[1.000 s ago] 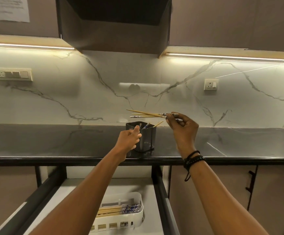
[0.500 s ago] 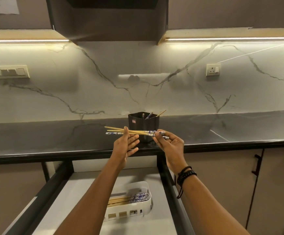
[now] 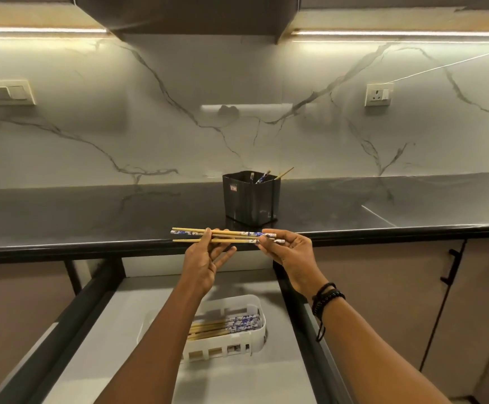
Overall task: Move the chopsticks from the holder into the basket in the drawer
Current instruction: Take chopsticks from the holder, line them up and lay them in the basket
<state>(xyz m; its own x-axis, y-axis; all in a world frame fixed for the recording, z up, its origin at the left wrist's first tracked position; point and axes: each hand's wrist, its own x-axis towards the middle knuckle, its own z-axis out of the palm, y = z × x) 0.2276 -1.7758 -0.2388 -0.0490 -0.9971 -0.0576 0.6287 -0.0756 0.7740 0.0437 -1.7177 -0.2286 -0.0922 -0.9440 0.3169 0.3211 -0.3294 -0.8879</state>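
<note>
Chopsticks (image 3: 225, 237), a small level bundle, hang in the air above and beyond the basket (image 3: 262, 322), which sits in the open drawer (image 3: 126, 330). The right hand (image 3: 291, 252) pinches their blue-patterned ends between thumb and fingertips. The left hand (image 3: 205, 258) holds the plain wooden part with the thumb on the near side and fingers behind, its lower fingers stretched loose. More pairs already lie in the basket, patterned ends to its right. A few sticks stand in the holder (image 3: 251, 199), well beyond the basket. The step looks like squaring the bundle before lowering it. To do it well, even the tips and keep both grips light but closed. Hold the patterned ends rightward to match those below, then lay the bundle flat along the basket's length rather than dropping it.
</note>
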